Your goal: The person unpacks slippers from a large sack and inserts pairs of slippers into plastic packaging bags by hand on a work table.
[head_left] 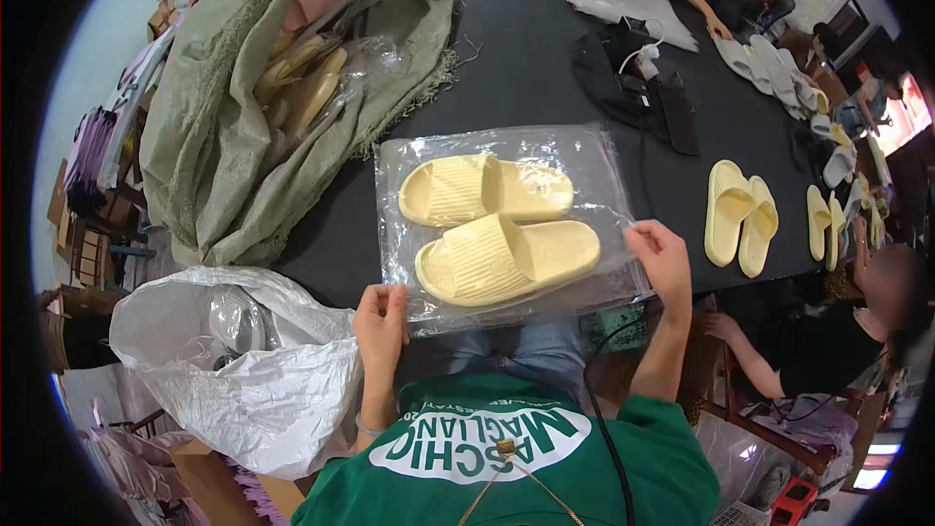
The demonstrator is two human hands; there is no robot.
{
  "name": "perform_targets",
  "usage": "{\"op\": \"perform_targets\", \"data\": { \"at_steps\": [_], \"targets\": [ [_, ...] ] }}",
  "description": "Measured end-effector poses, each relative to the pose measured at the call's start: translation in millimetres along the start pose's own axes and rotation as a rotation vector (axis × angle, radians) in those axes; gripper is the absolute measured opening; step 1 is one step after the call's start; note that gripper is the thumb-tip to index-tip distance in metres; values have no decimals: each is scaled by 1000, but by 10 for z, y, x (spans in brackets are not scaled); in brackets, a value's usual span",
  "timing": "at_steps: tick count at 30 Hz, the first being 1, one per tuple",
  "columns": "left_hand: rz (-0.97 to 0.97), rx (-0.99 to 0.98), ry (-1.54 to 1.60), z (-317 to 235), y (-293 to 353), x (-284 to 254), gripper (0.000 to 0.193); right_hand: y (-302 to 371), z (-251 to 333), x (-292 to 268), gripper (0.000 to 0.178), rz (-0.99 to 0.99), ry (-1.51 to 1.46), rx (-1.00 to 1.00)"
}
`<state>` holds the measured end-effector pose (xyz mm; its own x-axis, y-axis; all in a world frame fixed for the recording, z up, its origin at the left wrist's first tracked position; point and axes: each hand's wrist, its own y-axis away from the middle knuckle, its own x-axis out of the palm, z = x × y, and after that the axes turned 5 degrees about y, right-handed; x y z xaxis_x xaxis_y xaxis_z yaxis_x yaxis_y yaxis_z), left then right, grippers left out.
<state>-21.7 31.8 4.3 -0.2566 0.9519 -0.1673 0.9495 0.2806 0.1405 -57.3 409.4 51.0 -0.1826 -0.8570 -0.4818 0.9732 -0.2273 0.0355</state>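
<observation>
A clear plastic bag lies in front of me at the near edge of the black table. Inside are two pale yellow ribbed slide sandals, an upper one and a lower one, side by side with their toes to the left. My left hand pinches the bag at its near left corner. At the bag's right edge, my right hand has its fingers closed on the plastic. The bag's near edge overhangs my lap.
Left of the bag, a green woven sack holds bagged yellow sandals; a white sack stands nearer. Black cloth with cables lies beyond. Rightward are yellow sandals and several pale ones. Other people sit across and right.
</observation>
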Motion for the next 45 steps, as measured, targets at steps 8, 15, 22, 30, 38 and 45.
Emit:
{"op": "perform_targets", "data": {
  "at_steps": [8,15,22,30,38,45],
  "targets": [
    [6,-46,-11,92,-1,-66,21,-577,-212,-44,19,679,-60,-438],
    [-44,-38,-110,105,37,-96,21,-791,338,818,55,755,476,-814],
    [-43,-8,39,-15,122,-63,36,-1004,137,1509,23,468,544,-1101],
    [-63,243,-722,-259,340,-220,50,-1177,96,1069,24,392,433,-994],
    [38,856,-911,-551,-260,-75,55,-1238,-100,1110,24,364,445,-944],
    [397,668,-992,96,-382,128,72,-1081,78,547,23,245,778,-966]
  ]
}}
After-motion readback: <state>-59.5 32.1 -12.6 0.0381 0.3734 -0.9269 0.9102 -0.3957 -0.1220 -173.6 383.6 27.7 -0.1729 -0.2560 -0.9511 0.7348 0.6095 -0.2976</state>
